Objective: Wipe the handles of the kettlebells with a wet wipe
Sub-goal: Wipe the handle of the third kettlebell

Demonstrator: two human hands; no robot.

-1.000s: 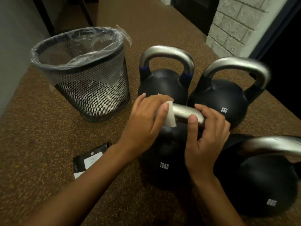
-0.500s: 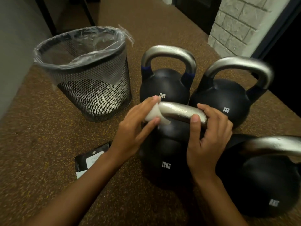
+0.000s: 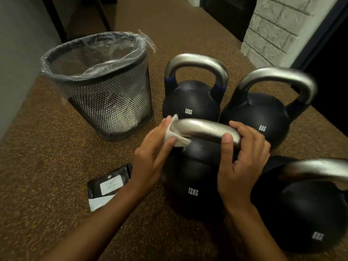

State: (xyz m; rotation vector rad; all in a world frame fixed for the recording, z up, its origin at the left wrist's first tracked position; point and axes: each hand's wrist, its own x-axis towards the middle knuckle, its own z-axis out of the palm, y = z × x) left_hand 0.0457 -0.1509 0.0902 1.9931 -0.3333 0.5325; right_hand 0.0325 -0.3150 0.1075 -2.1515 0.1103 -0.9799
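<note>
Now right hand [image 3: 243, 162] grips the pitted metal handle [image 3: 203, 129], left hand [image 3: 150, 159] pinches a crumpled wipe [image 3: 175, 136] round its bend.

Bin [image 3: 105, 102] left of kettlebells [image 3: 190, 98] — packet [image 3: 109, 187] in front.

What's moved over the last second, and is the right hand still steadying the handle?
The left hand, pinching the wet wipe, slid left along the front kettlebell handle, from near its middle to its left bend, baring more metal. The right hand still grips the handle's right end. The mesh bin and black packet have not moved.
</note>
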